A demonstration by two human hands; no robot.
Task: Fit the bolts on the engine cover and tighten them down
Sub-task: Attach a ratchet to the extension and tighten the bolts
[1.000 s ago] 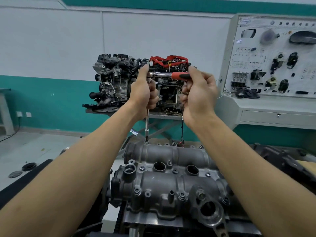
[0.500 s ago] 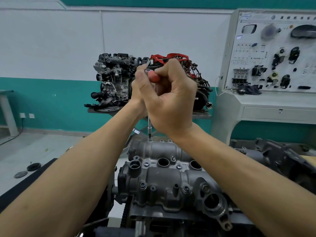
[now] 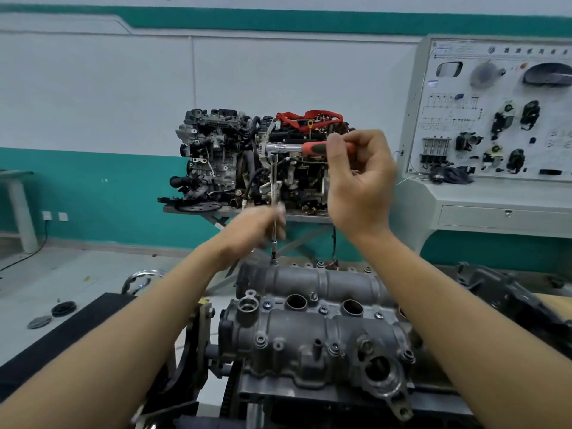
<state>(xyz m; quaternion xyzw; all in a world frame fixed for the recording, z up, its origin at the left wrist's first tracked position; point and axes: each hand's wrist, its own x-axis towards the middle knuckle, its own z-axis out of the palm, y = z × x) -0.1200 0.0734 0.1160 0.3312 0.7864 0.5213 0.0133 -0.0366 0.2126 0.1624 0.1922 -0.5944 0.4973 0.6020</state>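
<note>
the right hand [image 3: 360, 181] is holding the ratchet [image 3: 312, 148] up high, its fingers [image 3: 335, 144] curling round the red and black grip while the chrome head is pointing to the left. from that head the extension bar [image 3: 274, 196] is hanging straight down, and its socket end is sitting on a bolt [image 3: 273, 261] at the far left corner of the engine cover [image 3: 309, 329]. the left hand [image 3: 257, 229] is reaching in lower down and wrapping its fingers round the bar just above the cover; motion blur is smearing that hand, so the exact grip is hard to read. the grey cast cover is lying across the engine directly below both forearms, with its two round openings facing up and more bolt heads showing along its near edge, its middle and its far edge. behind the hands, a second engine [image 3: 235, 156] with red hoses on top is standing on a metal counter [image 3: 198, 209] against the white and teal wall. a training panel [image 3: 495, 109] carrying mounted car parts is standing to the right.
</note>
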